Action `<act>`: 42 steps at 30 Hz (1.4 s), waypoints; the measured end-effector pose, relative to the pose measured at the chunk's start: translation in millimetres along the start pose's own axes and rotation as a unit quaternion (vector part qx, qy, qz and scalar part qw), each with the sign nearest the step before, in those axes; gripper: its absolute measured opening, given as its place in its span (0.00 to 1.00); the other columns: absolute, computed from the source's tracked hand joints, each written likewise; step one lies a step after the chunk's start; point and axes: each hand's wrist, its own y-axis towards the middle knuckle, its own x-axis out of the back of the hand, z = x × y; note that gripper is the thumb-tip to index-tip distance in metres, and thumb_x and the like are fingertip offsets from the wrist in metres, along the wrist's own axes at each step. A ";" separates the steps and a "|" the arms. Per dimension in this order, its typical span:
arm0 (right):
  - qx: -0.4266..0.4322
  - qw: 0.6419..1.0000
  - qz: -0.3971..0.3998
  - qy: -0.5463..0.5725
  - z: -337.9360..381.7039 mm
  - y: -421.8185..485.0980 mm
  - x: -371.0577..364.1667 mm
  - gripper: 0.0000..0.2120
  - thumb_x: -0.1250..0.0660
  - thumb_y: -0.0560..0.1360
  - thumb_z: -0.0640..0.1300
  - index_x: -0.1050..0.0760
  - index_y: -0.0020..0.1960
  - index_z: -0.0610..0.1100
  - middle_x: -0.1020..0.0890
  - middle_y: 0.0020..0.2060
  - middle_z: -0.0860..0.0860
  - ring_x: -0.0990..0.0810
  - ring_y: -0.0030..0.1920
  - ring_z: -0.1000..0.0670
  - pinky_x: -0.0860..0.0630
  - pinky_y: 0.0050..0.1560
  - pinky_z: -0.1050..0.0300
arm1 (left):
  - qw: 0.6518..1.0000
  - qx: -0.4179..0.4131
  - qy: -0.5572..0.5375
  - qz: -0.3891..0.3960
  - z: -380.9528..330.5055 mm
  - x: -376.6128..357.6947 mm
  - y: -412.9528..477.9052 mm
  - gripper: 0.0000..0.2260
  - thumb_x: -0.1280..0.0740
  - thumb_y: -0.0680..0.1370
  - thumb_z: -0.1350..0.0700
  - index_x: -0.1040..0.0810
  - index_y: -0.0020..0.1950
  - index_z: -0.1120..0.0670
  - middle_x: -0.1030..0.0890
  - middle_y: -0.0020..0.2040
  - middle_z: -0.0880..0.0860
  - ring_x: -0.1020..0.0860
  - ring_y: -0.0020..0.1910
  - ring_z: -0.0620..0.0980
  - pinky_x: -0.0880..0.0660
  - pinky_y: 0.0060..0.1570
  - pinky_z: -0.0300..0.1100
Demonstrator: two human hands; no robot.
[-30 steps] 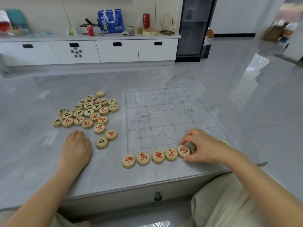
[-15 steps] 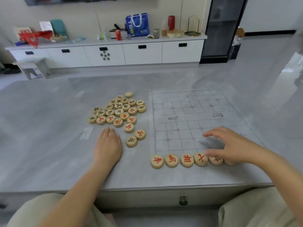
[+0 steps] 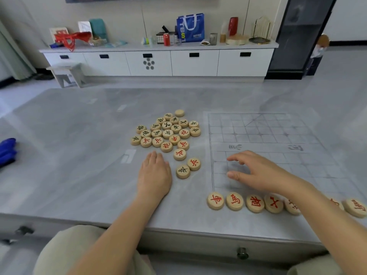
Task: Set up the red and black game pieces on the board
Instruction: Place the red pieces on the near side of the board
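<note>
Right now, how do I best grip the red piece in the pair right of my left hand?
From above, probably: pinch the red piece by its rim, far and near-right edges; it lies flat, and the black piece touches its near-left.

Head-worn view, down over table (image 3: 59, 155)
</note>
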 end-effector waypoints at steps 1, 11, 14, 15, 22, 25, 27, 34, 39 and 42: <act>0.005 1.000 0.003 -0.003 2.6 5.8 -1.7 0.25 0.40 0.74 0.62 0.35 0.69 0.56 0.32 0.65 0.58 0.33 0.61 0.59 0.36 0.58 0.62 | 1.000 0.002 0.000 0.002 0.0 -0.2 0.2 0.21 0.51 0.81 0.51 0.32 0.67 0.62 0.31 0.69 0.60 0.35 0.70 0.58 0.38 0.69 0.51; 0.032 0.999 0.023 -0.020 25.9 54.9 -17.4 0.19 0.42 0.78 0.54 0.34 0.68 0.53 0.29 0.61 0.53 0.31 0.57 0.58 0.33 0.56 0.60 | 1.000 0.000 0.013 -0.002 -0.1 -2.4 0.3 0.21 0.50 0.81 0.51 0.34 0.70 0.61 0.33 0.71 0.60 0.38 0.72 0.57 0.40 0.71 0.50; 0.031 0.999 0.024 -0.019 30.7 66.7 -20.8 0.18 0.43 0.79 0.52 0.33 0.68 0.52 0.29 0.60 0.52 0.30 0.57 0.56 0.33 0.56 0.60 | 1.000 -0.002 0.014 -0.007 -0.1 -1.8 -0.4 0.21 0.49 0.81 0.51 0.36 0.71 0.60 0.35 0.72 0.59 0.39 0.72 0.57 0.41 0.71 0.50; 0.029 0.999 0.025 -0.018 32.0 70.0 -21.2 0.17 0.43 0.80 0.51 0.33 0.68 0.52 0.29 0.61 0.52 0.30 0.56 0.56 0.32 0.56 0.60 | 1.000 -0.003 0.015 -0.008 -0.6 -1.6 -0.7 0.21 0.49 0.81 0.51 0.36 0.71 0.60 0.35 0.73 0.59 0.39 0.72 0.57 0.42 0.72 0.49; 0.029 0.999 0.022 -0.016 39.2 83.5 -22.7 0.18 0.42 0.79 0.51 0.34 0.69 0.52 0.28 0.62 0.52 0.28 0.58 0.54 0.31 0.56 0.59 | 1.000 0.000 0.011 -0.004 -1.7 -1.8 -2.0 0.22 0.49 0.82 0.50 0.39 0.73 0.59 0.39 0.75 0.58 0.42 0.74 0.56 0.45 0.73 0.49; 0.034 0.999 0.013 -0.017 37.8 83.3 -24.3 0.18 0.42 0.79 0.51 0.33 0.69 0.51 0.27 0.62 0.52 0.28 0.58 0.54 0.32 0.55 0.62 | 1.000 0.001 0.011 -0.002 -1.6 -2.2 -1.3 0.22 0.50 0.82 0.50 0.39 0.73 0.59 0.39 0.75 0.58 0.42 0.74 0.56 0.44 0.73 0.49; 0.035 0.999 0.011 -0.016 34.9 82.2 -25.4 0.18 0.42 0.79 0.51 0.33 0.68 0.51 0.27 0.62 0.53 0.28 0.57 0.55 0.32 0.55 0.62 | 1.000 -0.001 0.011 -0.002 -1.5 -2.1 -1.7 0.22 0.50 0.82 0.50 0.38 0.72 0.59 0.38 0.74 0.58 0.41 0.74 0.56 0.43 0.72 0.50; 0.032 0.999 0.018 -0.019 30.8 79.5 -22.5 0.17 0.42 0.80 0.49 0.33 0.68 0.50 0.27 0.62 0.54 0.28 0.58 0.56 0.32 0.57 0.62 | 1.000 -0.001 0.015 0.005 -2.3 -0.5 -0.4 0.22 0.50 0.81 0.48 0.37 0.71 0.58 0.36 0.73 0.58 0.40 0.73 0.56 0.42 0.72 0.50; 0.033 0.999 0.006 -0.018 28.2 80.8 -28.5 0.17 0.42 0.80 0.49 0.32 0.67 0.49 0.27 0.62 0.52 0.27 0.58 0.55 0.31 0.56 0.61 | 1.000 0.004 0.015 0.000 -1.1 0.3 -2.3 0.22 0.50 0.81 0.48 0.35 0.70 0.59 0.34 0.72 0.58 0.38 0.72 0.56 0.40 0.71 0.50; 0.027 1.000 0.005 -0.012 29.4 77.0 -26.9 0.17 0.42 0.80 0.49 0.32 0.68 0.49 0.28 0.63 0.52 0.27 0.59 0.54 0.31 0.58 0.60 | 1.000 -0.002 0.015 0.000 -2.1 -0.6 -1.0 0.21 0.49 0.81 0.48 0.34 0.68 0.59 0.33 0.71 0.58 0.37 0.71 0.56 0.39 0.70 0.50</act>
